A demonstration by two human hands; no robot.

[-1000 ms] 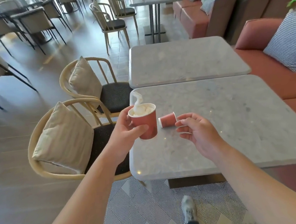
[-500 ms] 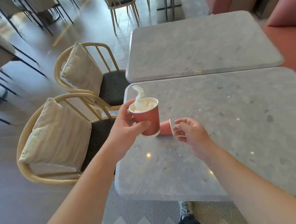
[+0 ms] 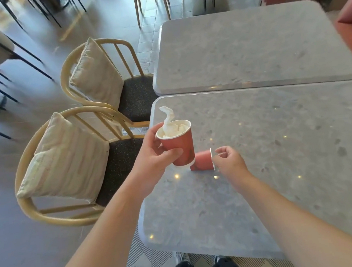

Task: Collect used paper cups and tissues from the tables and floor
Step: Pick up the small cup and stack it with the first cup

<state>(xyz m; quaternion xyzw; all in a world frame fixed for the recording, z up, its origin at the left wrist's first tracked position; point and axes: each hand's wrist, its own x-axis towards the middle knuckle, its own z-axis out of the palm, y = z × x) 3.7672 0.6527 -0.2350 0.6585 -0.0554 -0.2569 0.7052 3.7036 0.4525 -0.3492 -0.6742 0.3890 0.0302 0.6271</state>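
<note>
Left hand [image 3: 151, 158] grips upright red cup [image 3: 179, 145] stuffed with tissue [image 3: 170, 123], above the counter [image 3: 276, 147] near-left edge. Right hand [image 3: 229, 163] fingers pinch rim of tipped cup [image 3: 202, 162] lying on counter.

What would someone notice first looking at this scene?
The red cup stuffed with white tissue, held up in the left hand over the table's left edge. Just right of it, a second red cup lies on its side, the right hand at its rim.
</note>
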